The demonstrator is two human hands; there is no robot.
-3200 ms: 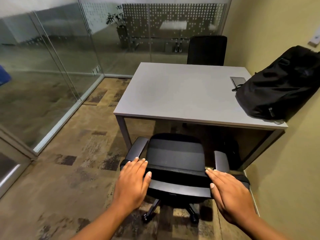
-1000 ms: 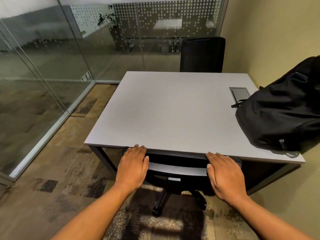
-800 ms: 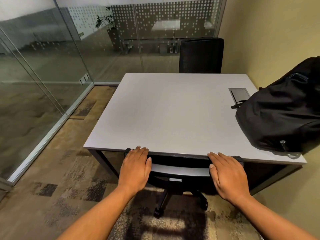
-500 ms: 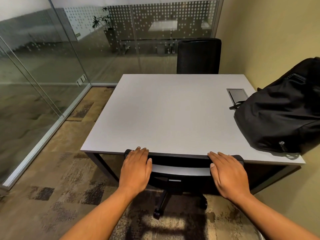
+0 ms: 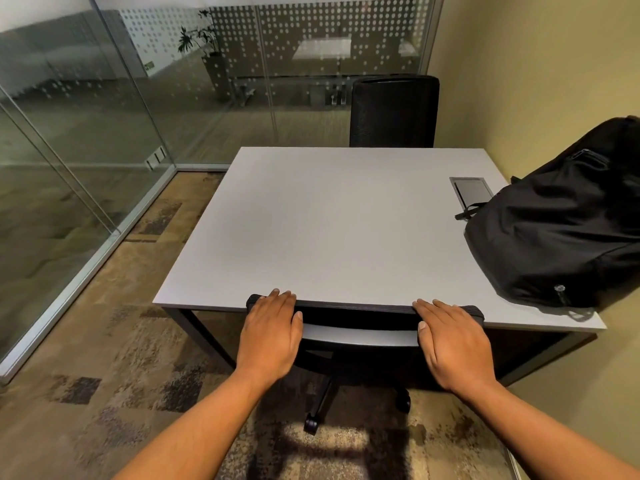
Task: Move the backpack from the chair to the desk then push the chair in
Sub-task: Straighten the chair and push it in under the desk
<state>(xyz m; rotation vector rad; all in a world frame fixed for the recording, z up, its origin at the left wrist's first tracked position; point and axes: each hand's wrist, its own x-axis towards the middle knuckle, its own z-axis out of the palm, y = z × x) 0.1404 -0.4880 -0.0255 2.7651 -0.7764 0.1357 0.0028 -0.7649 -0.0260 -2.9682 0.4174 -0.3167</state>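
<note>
The black backpack [image 5: 561, 230] lies on its side at the right end of the grey desk [image 5: 329, 230], against the wall. The black office chair [image 5: 360, 336] is tucked under the desk's front edge, with only its backrest top, grey back strip and wheeled base showing. My left hand [image 5: 272, 329] lies flat on the backrest's left corner, fingers reaching the desk edge. My right hand [image 5: 450, 341] lies flat on the right corner. Neither hand curls around the chair.
A second black chair [image 5: 393, 112] stands at the desk's far side. A cable hatch [image 5: 472, 190] sits in the desktop beside the backpack. Glass partitions [image 5: 69, 133] close the left and far sides, a yellow wall [image 5: 536, 81] the right. Patterned carpet lies to the left.
Three seconds ago the chair stood out from the desk; it has rolled forward until its backrest meets the desk edge. Over the last second hands and chair have barely moved.
</note>
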